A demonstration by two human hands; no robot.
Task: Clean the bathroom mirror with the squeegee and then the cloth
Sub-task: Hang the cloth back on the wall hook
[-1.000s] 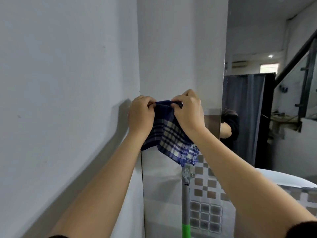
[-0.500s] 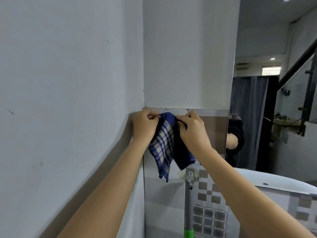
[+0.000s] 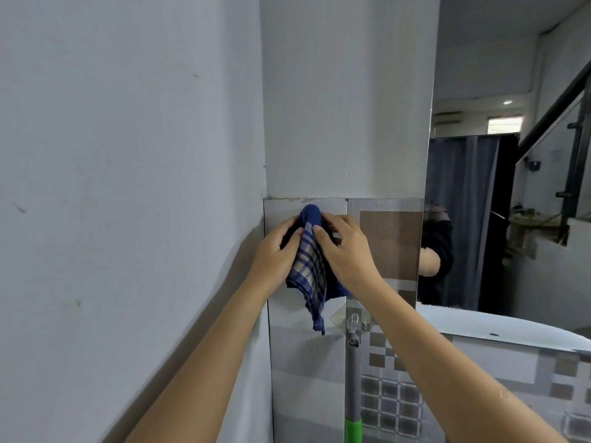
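**Checked cloth, squeegee handle and mirror at the wall corner**

The cloth [image 3: 309, 266] is blue with a beige-and-blue check, bunched into a loose fold. Its dark blue top is pressed high against the tiled wall near the corner; one pointed corner hangs down freely. The squeegee [image 3: 353, 382] shows only its grey handle with a green grip section, hanging upright from a clear wall hook just below and right of the cloth. The mirror [image 3: 499, 193] stands at right, reflecting a dark curtain.
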